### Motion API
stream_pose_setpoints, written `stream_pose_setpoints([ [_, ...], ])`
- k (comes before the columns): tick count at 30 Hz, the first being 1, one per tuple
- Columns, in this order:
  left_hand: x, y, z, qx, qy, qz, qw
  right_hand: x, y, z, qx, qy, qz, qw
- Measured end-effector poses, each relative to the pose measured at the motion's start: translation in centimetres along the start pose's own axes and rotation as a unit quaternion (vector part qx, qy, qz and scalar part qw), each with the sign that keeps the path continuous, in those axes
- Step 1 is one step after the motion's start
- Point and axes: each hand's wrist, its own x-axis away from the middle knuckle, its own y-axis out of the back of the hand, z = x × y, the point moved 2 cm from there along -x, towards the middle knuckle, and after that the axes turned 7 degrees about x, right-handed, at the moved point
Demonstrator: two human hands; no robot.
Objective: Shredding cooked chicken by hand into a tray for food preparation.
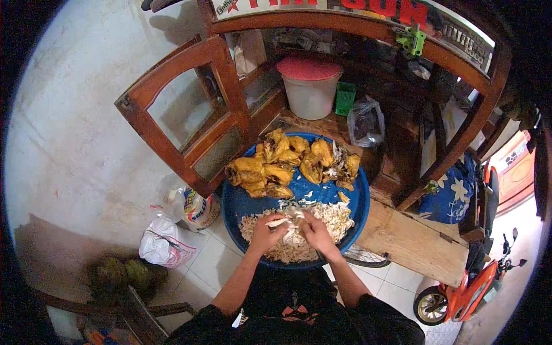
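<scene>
A big round blue basin (357,202) rests on the wooden cart ledge in front of me. Golden-yellow cooked chicken pieces (287,164) are piled in its far half. A heap of pale shredded meat (299,233) fills its near half. My left hand (265,232) and my right hand (314,229) meet over that heap, both gripping one pale strip of chicken meat (286,221) between the fingers. My forearms come up from the lower edge.
A white bucket with a red lid (310,86), a green basket (345,98) and a dark plastic bag (365,121) stand on the wooden cart. An open glazed cart door (184,109) hangs left. White bags (167,241) lie on the tiled floor. An orange motorbike (471,287) stands right.
</scene>
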Motion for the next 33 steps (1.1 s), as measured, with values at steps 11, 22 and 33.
stream_pose_setpoints([
  [11, -0.2, -1.0, -0.2, 0.136, 0.074, -0.005, 0.988, 0.5, 0.5, 4.5, 0.13, 0.092, 0.105, 0.982],
  [22, -0.3, -1.5, 0.2, 0.159, 0.087, -0.079, 0.98, -0.2, 0.7, 1.9, 0.023, 0.1, 0.011, 0.995],
  [33, 0.0, -2.0, 0.6, 0.159, 0.065, -0.06, 0.983, 0.4, 1.7, 1.0, -0.019, 0.01, 0.045, 0.999],
])
